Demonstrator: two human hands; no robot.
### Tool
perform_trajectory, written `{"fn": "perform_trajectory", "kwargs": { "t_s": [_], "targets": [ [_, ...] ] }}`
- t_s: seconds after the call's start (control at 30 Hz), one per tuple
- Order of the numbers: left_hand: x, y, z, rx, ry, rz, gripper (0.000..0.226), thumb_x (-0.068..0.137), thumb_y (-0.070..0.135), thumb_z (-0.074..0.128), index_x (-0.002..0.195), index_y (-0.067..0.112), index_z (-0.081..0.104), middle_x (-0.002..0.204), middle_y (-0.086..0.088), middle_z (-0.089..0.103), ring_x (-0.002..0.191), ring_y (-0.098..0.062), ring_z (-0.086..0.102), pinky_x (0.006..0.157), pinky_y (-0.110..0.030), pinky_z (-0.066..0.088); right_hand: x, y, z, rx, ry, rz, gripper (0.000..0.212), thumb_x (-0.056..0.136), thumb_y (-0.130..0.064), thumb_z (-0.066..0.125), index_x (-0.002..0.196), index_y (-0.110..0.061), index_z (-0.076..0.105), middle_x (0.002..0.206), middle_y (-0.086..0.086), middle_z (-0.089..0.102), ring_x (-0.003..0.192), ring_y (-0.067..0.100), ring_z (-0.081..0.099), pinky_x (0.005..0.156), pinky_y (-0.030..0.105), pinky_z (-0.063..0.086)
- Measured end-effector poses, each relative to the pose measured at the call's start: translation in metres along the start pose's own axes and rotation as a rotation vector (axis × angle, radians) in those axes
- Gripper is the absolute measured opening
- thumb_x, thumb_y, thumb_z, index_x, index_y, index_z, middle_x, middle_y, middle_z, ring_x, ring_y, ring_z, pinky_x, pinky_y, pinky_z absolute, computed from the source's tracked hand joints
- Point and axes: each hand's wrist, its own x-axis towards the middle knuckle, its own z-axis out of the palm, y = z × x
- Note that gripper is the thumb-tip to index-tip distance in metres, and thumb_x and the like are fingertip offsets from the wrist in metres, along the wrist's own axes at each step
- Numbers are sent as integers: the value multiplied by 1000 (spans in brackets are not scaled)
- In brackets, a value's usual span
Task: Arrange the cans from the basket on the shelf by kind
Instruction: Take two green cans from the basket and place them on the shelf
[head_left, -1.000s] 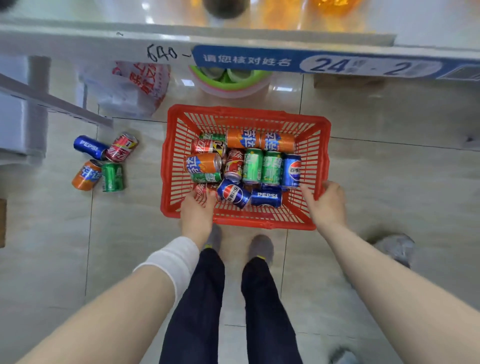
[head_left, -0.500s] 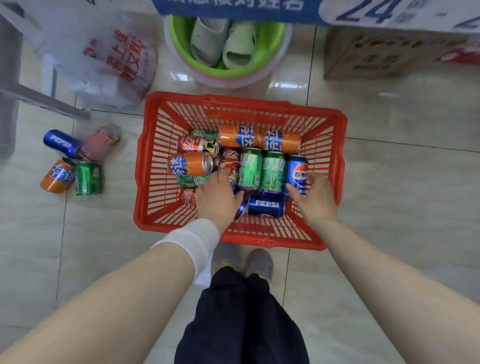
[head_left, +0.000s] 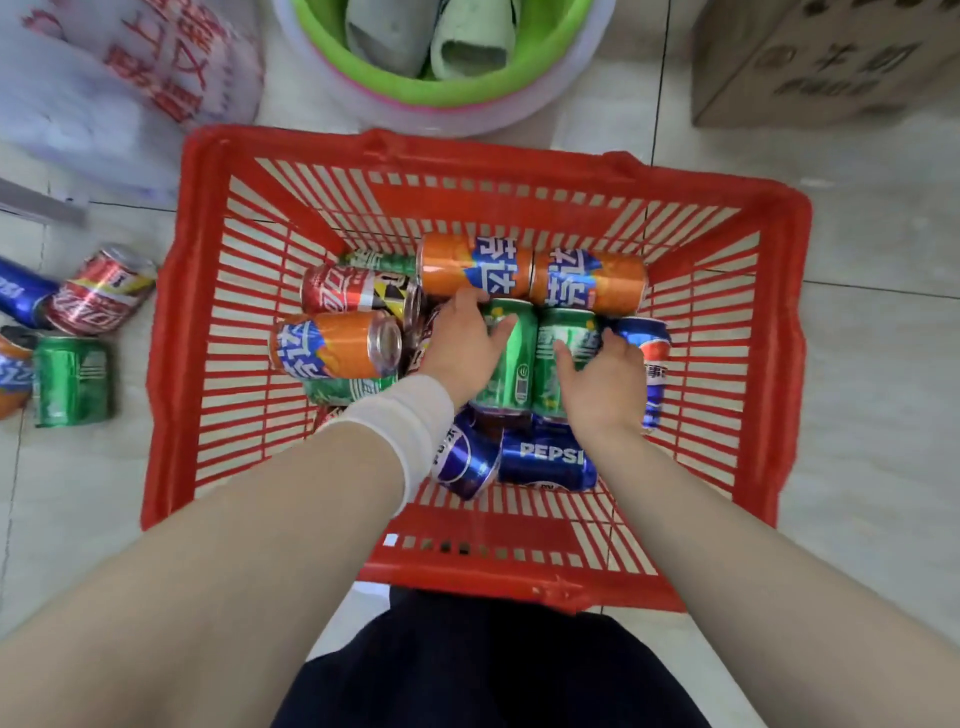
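At the near edge a person's dark trousers are showing, and both bare forearms are reaching forward and down into a red basket that is sitting on the tiled floor. The left arm is wearing a white wristband. Just past the basket's near wall two blue cans are lying on their sides, touching each other. Beyond them the left hand is gripping the left green can, with fingers and thumb curling round it. The right hand is gripping the right green can in the same way, its fingers bending over the can's right side. These two cans are lying side by side, touching, in the middle of the basket. A third blue can is lying just right of the right hand. To the left an orange can is resting on a third green can, with a red can behind it. Farther back two orange cans are lying end to end. Outside the basket, on the floor to its left, four loose cans are lying together: green, red, blue and orange. Farthest off, a green basin is holding pale slippers, with a white plastic bag to its left and a cardboard box to its right.
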Motion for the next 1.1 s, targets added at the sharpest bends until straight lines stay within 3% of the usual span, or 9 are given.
{"fn": "perform_trajectory", "kwargs": {
  "t_s": [0.07,0.2,0.4,0.5,0.63,0.77,0.87,0.97,1.1],
  "targets": [
    [6,2,0,-34,-9,-45,48,92,36,53,126,8,35,105,-8,47,110,-26,47,81,-28,36,3,-1,1,-25,-9,-5,67,92,-50,42,138,-2,34,137,17,41,130,29,34,100,36,35],
    [8,5,0,-2,-50,-73,55,88,38,59,124,7,31,100,-3,32,118,-26,33,84,-27,29,15,-1,-4,-43,-73,-2,64,90,-54,45,127,-2,48,133,18,43,125,29,39,96,35,37],
    [3,-5,-10,226,-131,-26,81,75,56,66,135,9,36,131,-9,40,126,-27,30,101,-33,27,15,-4,-11,63,-149,-42,64,85,-48,58,130,-5,43,130,12,47,124,27,41,98,35,37],
    [4,-5,-13,310,-179,0,78,74,62,61,132,12,45,132,-11,44,125,-28,32,101,-35,25,15,-6,-13,85,-205,-24,64,85,-46,59,131,-6,39,128,12,52,124,28,42,94,37,41],
    [1,-2,-20,195,-204,27,76,72,53,70,125,6,44,121,-7,50,114,-23,45,89,-31,40,18,-8,-8,105,-299,-19,73,84,-42,63,137,-5,30,136,12,47,124,29,46,96,37,42],
    [-11,-10,-27,48,-135,84,70,67,43,79,118,11,44,101,6,51,93,-11,51,65,-17,37,26,-7,-1,131,-398,-15,79,87,-39,60,145,-4,20,147,12,35,133,28,37,105,37,36],
    [-21,-18,-26,-84,-70,120,63,64,36,82,112,17,45,97,12,52,89,-4,52,68,-8,39,26,-5,2,129,-411,-50,81,86,-39,62,146,-6,20,150,11,31,135,28,33,108,37,33],
    [-33,-22,-31,-220,-2,82,58,65,35,81,109,21,45,97,14,54,87,2,53,69,-6,40,25,-6,6,150,-419,-68,72,78,-37,71,136,-7,41,134,10,49,122,27,48,99,36,43],
    [-56,-26,-47,-424,70,-50,55,66,36,80,110,22,48,103,6,60,93,-9,61,79,-22,51,10,-9,-5,385,-458,-20,56,73,-23,78,122,-9,54,115,4,61,101,17,57,86,28,45]
  ]
}}
